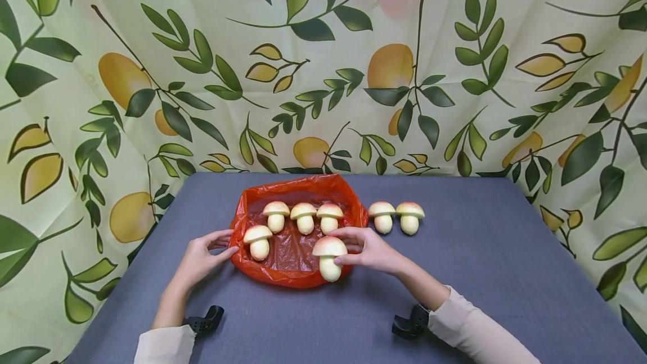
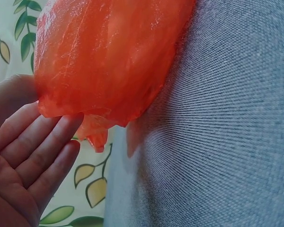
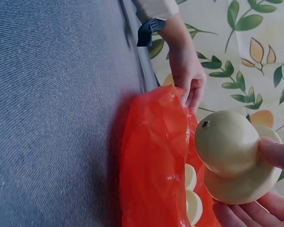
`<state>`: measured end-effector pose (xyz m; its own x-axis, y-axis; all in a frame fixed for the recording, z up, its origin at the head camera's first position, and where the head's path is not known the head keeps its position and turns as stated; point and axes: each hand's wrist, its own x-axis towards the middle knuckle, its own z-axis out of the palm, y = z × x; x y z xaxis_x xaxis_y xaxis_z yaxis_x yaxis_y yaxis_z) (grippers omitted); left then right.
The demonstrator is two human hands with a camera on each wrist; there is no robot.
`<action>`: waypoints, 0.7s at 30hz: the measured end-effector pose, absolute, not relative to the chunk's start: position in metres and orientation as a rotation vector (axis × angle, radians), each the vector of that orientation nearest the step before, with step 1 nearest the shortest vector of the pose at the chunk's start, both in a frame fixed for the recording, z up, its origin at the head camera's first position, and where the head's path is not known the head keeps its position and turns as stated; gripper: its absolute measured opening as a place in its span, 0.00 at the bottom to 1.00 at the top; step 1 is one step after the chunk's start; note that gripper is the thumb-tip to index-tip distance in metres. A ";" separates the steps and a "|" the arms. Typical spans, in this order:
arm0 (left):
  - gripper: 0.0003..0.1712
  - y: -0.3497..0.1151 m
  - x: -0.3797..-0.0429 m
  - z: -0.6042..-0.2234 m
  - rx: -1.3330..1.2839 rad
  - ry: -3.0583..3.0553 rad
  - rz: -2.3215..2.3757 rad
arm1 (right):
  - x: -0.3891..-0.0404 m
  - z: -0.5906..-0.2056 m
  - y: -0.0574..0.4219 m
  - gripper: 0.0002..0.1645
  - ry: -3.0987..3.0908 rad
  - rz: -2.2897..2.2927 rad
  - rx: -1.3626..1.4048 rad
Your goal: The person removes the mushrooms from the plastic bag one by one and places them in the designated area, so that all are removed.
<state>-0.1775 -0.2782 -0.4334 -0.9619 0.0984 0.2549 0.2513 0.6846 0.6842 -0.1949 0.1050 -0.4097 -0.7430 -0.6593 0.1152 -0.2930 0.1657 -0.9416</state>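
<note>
A red plastic bag (image 1: 288, 278) lies with its mouth spread wide on the table. My left hand (image 1: 198, 258) pinches its left edge; in the left wrist view the thumb meets the red film and the other fingers extend beneath it. Held in my right hand (image 1: 373, 249), between thumb and fingers, is a toy mushroom (image 1: 330, 267) with a pale stem and pinkish cap. It overlaps the bag's front right part, and its rounded stem end (image 3: 227, 142) faces the right wrist camera. Inside the bag lie several similar mushrooms (image 1: 305, 219), three of them in a back row.
Two more mushrooms (image 1: 382, 218) lie side by side on the grey-blue table (image 1: 485, 274), just right of the bag. Behind the table hangs a leaf-and-fruit patterned cloth (image 1: 323, 100). Black wrist devices (image 1: 411, 322) sit on both forearms.
</note>
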 end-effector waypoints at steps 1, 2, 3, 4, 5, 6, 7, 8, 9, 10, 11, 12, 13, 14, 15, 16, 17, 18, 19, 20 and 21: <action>0.22 -0.278 -0.178 -0.434 -0.281 -2.699 -1.139 | -0.195 -0.410 0.107 0.34 2.131 -1.600 -0.909; 0.22 -0.278 -0.178 -0.434 -0.280 -2.699 -1.139 | -0.194 -0.409 0.108 0.34 2.137 -1.597 -0.910; 0.21 -0.278 -0.178 -0.434 -0.279 -2.698 -1.139 | -0.194 -0.409 0.110 0.34 2.140 -1.596 -0.911; 0.21 -0.278 -0.178 -0.435 -0.280 -2.696 -1.138 | -0.194 -0.409 0.112 0.33 2.147 -1.595 -0.917; 0.21 -0.278 -0.178 -0.435 -0.281 -2.694 -1.138 | -0.194 -0.409 0.113 0.33 2.151 -1.595 -0.918; 0.21 -0.278 -0.178 -0.435 -0.284 -2.691 -1.137 | -0.194 -0.408 0.115 0.33 2.150 -1.599 -0.915; 0.21 -0.278 -0.178 -0.436 -0.285 -2.689 -1.135 | -0.194 -0.408 0.117 0.32 2.147 -1.604 -0.913; 0.21 -0.279 -0.178 -0.436 -0.287 -2.687 -1.136 | -0.194 -0.408 0.118 0.32 2.139 -1.613 -0.914; 0.21 -0.278 -0.178 -0.436 -0.289 -2.686 -1.136 | -0.194 -0.408 0.120 0.32 2.129 -1.623 -0.909; 0.21 -0.279 -0.178 -0.436 -0.290 -2.686 -1.137 | -0.194 -0.408 0.122 0.32 2.119 -1.631 -0.907; 0.21 -0.279 -0.178 -0.436 -0.289 -2.688 -1.138 | -0.193 -0.407 0.124 0.33 2.114 -1.639 -0.900; 0.21 -0.278 -0.178 -0.436 -0.289 -2.689 -1.137 | -0.193 -0.407 0.126 0.33 2.113 -1.643 -0.896; 0.21 -0.278 -0.178 -0.435 -0.289 -2.691 -1.137 | -0.194 -0.407 0.128 0.33 2.109 -1.648 -0.895; 0.21 -0.278 -0.178 -0.435 -0.288 -2.691 -1.139 | -0.194 -0.408 0.130 0.33 2.107 -1.651 -0.895; 0.21 -0.278 -0.178 -0.435 -0.288 -2.692 -1.139 | -0.195 -0.408 0.132 0.34 2.107 -1.650 -0.894; 0.21 -0.278 -0.178 -0.435 -0.287 -2.692 -1.139 | -0.195 -0.408 0.134 0.34 2.111 -1.649 -0.895; 0.21 -0.279 -0.178 -0.435 -0.287 -2.692 -1.138 | -0.196 -0.409 0.136 0.34 2.117 -1.647 -0.896; 0.21 -0.279 -0.178 -0.435 -0.288 -2.692 -1.138 | -0.196 -0.409 0.139 0.34 2.125 -1.644 -0.896; 0.21 -0.279 -0.178 -0.435 -0.287 -2.693 -1.138 | -0.197 -0.410 0.141 0.34 2.130 -1.642 -0.897; 0.21 -0.279 -0.178 -0.435 -0.287 -2.694 -1.137 | -0.197 -0.410 0.143 0.34 2.141 -1.635 -0.899; 0.21 -0.279 -0.178 -0.435 -0.286 -2.695 -1.136 | -0.197 -0.410 0.145 0.34 2.151 -1.629 -0.898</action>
<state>-0.1777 -0.2787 -0.4351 -0.9608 0.0987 0.2592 0.2544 0.6857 0.6820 -0.1973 0.1447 -0.4097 -0.7608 -0.6356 0.1312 -0.2986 0.1634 -0.9403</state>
